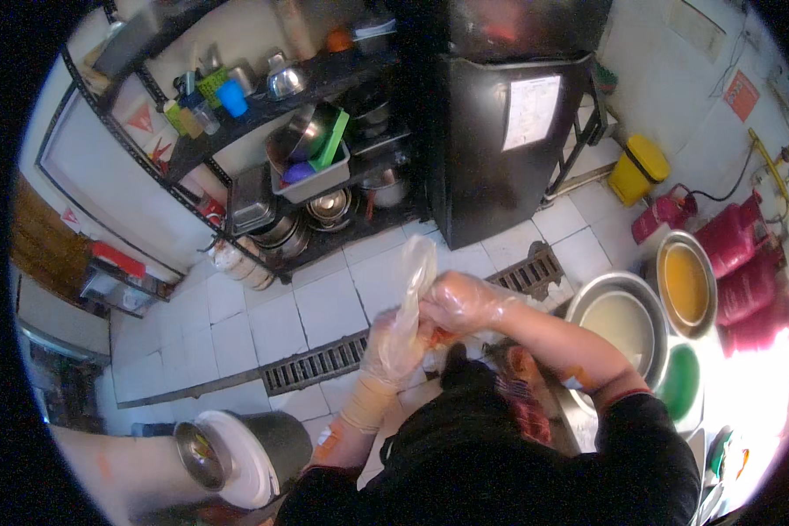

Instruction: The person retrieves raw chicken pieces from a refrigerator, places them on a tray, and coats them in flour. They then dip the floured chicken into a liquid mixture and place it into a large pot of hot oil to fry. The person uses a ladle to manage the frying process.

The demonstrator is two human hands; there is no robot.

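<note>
My left hand point(390, 346) and my right hand point(462, 302), both in clear plastic gloves, meet in front of my body. Their fingers are closed on a translucent plastic bag or glove point(417, 272), which sticks up between them; which of these it is, I cannot tell. Something orange-red shows where the hands meet, partly hidden by the fingers. My left wrist has a beige wrap or band on it, and small orange patches show on both forearms.
At right are basins of pale point(609, 320) and yellow liquid point(685, 280), pink containers point(736, 237) and a yellow bin point(636, 171). Ahead stand a black fridge point(491, 175) and pot-laden shelving point(237, 140). A floor drain point(316, 364) crosses the tiles; a lidded bucket point(245, 456) is lower left.
</note>
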